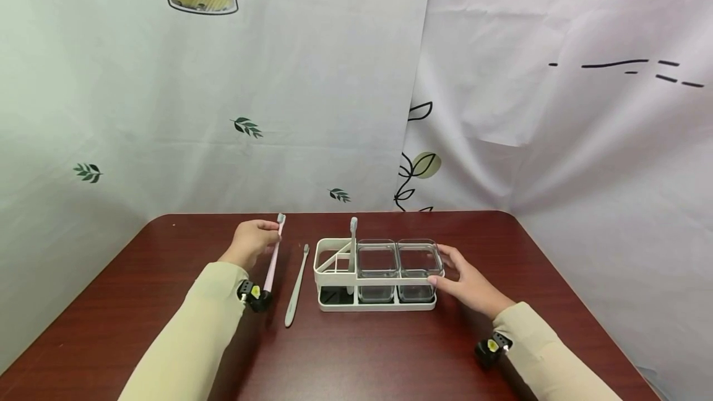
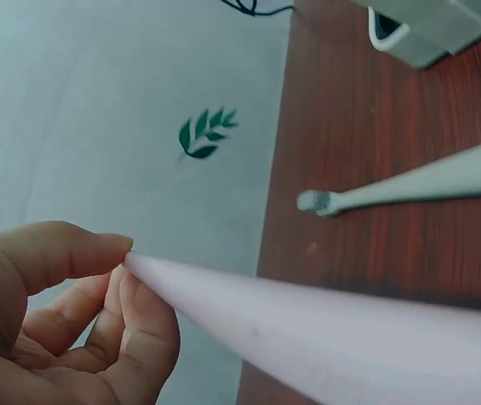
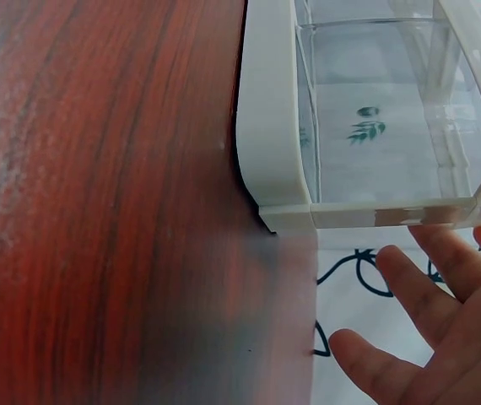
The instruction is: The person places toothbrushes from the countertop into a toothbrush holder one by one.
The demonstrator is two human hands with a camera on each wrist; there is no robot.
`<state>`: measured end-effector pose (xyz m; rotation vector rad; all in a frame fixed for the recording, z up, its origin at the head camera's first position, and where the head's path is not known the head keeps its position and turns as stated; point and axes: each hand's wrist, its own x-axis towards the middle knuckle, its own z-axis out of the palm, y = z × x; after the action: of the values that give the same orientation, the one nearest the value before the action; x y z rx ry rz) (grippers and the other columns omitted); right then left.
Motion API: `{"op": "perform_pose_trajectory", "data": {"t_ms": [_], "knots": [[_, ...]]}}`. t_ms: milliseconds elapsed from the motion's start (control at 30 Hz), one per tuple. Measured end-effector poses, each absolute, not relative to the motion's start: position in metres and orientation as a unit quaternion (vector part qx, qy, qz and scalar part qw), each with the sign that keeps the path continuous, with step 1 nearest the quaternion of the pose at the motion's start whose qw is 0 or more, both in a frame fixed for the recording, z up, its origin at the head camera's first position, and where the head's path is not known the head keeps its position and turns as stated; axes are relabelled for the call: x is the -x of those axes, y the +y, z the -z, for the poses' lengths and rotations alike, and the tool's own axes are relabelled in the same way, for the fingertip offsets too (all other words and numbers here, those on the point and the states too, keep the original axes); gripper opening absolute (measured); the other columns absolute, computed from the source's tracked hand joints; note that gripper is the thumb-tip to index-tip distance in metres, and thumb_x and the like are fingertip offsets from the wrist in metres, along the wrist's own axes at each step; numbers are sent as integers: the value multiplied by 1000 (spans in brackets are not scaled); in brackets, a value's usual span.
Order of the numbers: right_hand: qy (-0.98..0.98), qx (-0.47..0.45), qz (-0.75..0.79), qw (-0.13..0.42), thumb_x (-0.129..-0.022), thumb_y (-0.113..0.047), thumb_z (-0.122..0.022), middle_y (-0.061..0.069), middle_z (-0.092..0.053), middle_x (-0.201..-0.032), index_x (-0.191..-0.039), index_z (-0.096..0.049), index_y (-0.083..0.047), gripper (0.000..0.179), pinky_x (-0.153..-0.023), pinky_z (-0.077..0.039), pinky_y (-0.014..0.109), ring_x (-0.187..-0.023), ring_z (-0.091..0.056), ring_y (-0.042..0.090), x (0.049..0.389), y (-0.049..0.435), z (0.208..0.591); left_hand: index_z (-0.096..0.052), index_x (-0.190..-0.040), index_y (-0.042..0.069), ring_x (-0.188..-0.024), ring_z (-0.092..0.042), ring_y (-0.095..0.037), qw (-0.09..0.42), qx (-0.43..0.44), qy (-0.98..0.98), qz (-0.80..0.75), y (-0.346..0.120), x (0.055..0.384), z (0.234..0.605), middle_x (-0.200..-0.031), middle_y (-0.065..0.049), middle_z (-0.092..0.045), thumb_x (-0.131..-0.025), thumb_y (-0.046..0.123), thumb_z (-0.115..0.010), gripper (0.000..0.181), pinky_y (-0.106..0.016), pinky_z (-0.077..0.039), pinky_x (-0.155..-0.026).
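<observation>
Between its thumb and fingertips my left hand (image 1: 252, 244) pinches a pink toothbrush (image 1: 272, 268) near the bristle end; the handle slants down toward the wrist. On the table beside it lies a pale grey-green toothbrush (image 1: 296, 293), bristles toward the back. To the right stands a white toothbrush holder (image 1: 379, 307) with two clear cups, a left cup (image 1: 377, 262) and a right cup (image 1: 418, 258). Another toothbrush (image 1: 353, 245) stands upright in its divided section. My right hand (image 1: 465, 280) holds the holder's right end, thumb at the front rail and fingers behind.
The dark red wooden table (image 1: 367, 364) has rounded back corners. Behind it hangs a pale cloth backdrop (image 1: 323, 79) with printed leaves and lines, close to the table's back edge.
</observation>
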<state>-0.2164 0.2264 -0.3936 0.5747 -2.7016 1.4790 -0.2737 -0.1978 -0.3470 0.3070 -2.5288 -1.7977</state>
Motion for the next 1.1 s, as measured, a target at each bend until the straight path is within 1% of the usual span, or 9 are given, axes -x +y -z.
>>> {"op": "perform_pose_trajectory", "data": {"t_ms": [167,300,467,533,700,767,833,933,1100], "knots": [[-862,-182,-473,2,-89,-24,-70,22,-48,-140,-144,-32,-4,69,-102,-38,56,-131,-44,38,217,227,394,-59,-118,-11,-86,-67,-21,15,-90,-809,581,-192,273,340,-105,-23,-66,-89,-2,-59,31,-26,-56,-68],[-862,-180,-474,-4,-90,-25,-69,23,-48,-140,-144,-31,-4,70,-103,-38,56,-131,-44,38,216,227,393,-58,-123,-9,-81,-64,-13,17,-81,-804,588,-189,270,333,-110,-21,-65,-91,1,-59,34,-24,-55,-68],[-863,-178,-473,-10,-90,-26,-69,23,-46,-141,-145,-30,-5,71,-103,-37,56,-131,-43,38,216,228,393,-56,-126,-9,-74,-60,-4,36,-68,-790,609,-182,265,324,-110,-19,-65,-91,-1,-59,36,-20,-54,-66],[-863,-177,-474,-11,-90,-26,-69,22,-46,-142,-145,-29,-5,71,-103,-37,56,-132,-43,38,215,228,392,-57,-125,-9,-74,-61,-5,50,-71,-783,617,-178,263,321,-107,-18,-65,-91,-2,-59,35,-20,-53,-64],[-862,-177,-476,-12,-90,-26,-69,22,-46,-142,-146,-29,-5,72,-104,-36,56,-132,-42,37,215,227,391,-58,-126,-7,-83,-62,-10,69,-76,-767,633,-170,258,313,-99,-9,-62,-91,-2,-60,35,-24,-55,-72],[-862,-176,-476,-11,-90,-26,-69,22,-46,-142,-146,-29,-5,72,-104,-36,56,-132,-43,37,215,227,391,-57,-128,-5,-84,-62,-9,70,-73,-764,637,-168,255,310,-99,-6,-60,-91,-1,-61,37,-25,-55,-76],[-862,-175,-476,-10,-90,-26,-69,22,-46,-142,-146,-29,-6,72,-104,-36,56,-132,-43,37,215,227,391,-57,-128,-5,-82,-61,-6,75,-71,-760,642,-165,253,306,-99,-5,-60,-91,-1,-62,38,-25,-55,-76],[-860,-178,-479,-7,-90,-25,-69,22,-47,-141,-145,-30,-5,71,-104,-37,55,-131,-44,37,215,226,392,-57,-128,-5,-79,-59,-3,82,-63,-753,649,-162,248,300,-99,-4,-59,-90,-1,-63,38,-23,-55,-75],[-858,-183,-481,-2,-89,-24,-69,23,-48,-140,-144,-31,-4,70,-103,-37,56,-130,-45,38,215,226,393,-57,-128,-5,-80,-59,-4,92,-48,-736,669,-157,240,292,-98,-3,-59,-89,-1,-64,39,-18,-53,-70]]}}
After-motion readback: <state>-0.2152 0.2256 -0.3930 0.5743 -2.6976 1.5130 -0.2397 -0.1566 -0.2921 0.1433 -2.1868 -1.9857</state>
